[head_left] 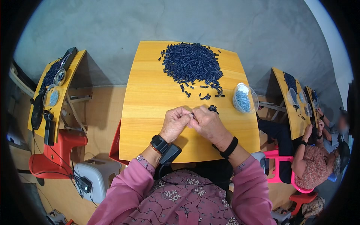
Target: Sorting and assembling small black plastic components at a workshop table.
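Two-handed pinch: my left hand (175, 123) and right hand (210, 123) are closed fingertip-to-fingertip on a small dark piece (193, 113), mostly hidden, axis unreadable. Loose cluster of short dark-blue plastic-looking tubes (213, 109) sits just beyond, axes mixed; right hand's nearer.

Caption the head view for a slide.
Left hand and right hand meet over a yellow table, a heap of dark blue pieces beyond and a clear tub at right.

A tiny dark piece (193, 113), mostly hidden, is held; short dark-blue tubes (213, 109) lie clustered nearby, a broad heap (192, 62) beyond.
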`<move>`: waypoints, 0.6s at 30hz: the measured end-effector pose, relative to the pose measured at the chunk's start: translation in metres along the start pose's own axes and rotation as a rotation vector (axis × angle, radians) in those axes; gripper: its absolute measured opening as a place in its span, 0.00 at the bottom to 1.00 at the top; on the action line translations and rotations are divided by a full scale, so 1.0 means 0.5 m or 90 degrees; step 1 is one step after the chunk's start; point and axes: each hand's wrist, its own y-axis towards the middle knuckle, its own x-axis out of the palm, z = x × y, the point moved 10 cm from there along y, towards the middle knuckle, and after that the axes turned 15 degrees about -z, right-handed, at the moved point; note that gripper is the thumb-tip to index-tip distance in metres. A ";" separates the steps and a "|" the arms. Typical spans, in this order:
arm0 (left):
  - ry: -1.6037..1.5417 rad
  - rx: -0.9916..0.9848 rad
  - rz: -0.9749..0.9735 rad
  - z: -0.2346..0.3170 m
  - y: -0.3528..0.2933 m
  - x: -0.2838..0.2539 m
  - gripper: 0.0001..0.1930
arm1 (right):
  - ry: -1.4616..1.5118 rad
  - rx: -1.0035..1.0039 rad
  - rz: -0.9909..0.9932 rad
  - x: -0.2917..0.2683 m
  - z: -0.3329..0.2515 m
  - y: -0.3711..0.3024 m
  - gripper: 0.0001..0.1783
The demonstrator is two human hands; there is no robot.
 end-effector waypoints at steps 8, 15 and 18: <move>-0.007 0.020 0.006 0.012 -0.003 0.007 0.04 | 0.011 0.020 0.016 0.006 0.007 0.002 0.12; 0.020 0.009 -0.001 0.010 -0.008 0.003 0.05 | 0.134 -0.010 -0.052 0.009 0.015 0.011 0.13; 0.042 -0.009 -0.020 0.008 -0.004 0.007 0.04 | 0.057 -0.007 -0.041 0.014 0.017 0.008 0.12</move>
